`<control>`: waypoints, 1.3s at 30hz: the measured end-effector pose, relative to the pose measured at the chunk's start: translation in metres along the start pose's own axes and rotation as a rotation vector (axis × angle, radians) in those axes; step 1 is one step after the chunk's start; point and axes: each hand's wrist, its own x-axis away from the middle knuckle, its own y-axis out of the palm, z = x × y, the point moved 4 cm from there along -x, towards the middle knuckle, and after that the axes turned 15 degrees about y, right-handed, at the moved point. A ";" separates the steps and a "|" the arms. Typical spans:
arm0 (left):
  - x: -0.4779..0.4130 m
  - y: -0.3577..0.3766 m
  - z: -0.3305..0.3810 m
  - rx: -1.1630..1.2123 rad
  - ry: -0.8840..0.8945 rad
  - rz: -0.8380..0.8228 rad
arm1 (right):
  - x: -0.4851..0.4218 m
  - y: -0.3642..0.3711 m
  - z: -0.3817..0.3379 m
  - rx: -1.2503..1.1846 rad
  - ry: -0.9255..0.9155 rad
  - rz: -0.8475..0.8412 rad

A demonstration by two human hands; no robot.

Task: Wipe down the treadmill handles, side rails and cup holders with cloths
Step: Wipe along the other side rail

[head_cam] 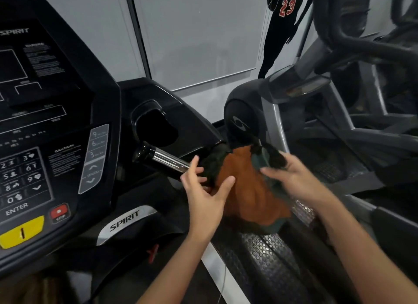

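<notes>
One orange cloth (246, 188) hangs draped over the treadmill handle (166, 160) below the single cup holder (156, 127), the left hand (203, 193) released, fingers spread at its left edge, the right hand (291, 174) grasping one teal cloth (257, 162) at its upper right edge; motion blur obscures further dark folds.

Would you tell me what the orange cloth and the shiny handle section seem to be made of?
Orange cloth: soft, matte fabric, probably microfibre, since it drapes in folds. Handle section: polished metal, likely chrome, given its bright mirror-like streaks.
</notes>
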 end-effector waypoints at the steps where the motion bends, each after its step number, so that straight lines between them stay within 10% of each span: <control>1: -0.001 0.008 0.001 -0.019 0.001 -0.040 | -0.001 -0.010 -0.008 -0.019 0.020 -0.006; 12: -0.025 0.042 -0.032 -0.184 -0.218 -0.117 | -0.110 -0.073 0.008 0.964 -0.040 0.127; 23: -0.036 0.056 -0.063 -0.155 -0.346 -0.216 | -0.143 -0.016 0.067 0.006 0.197 -0.002; 39: -0.043 0.062 -0.065 -0.203 -0.242 -0.199 | -0.142 -0.021 0.072 0.416 -0.006 -0.143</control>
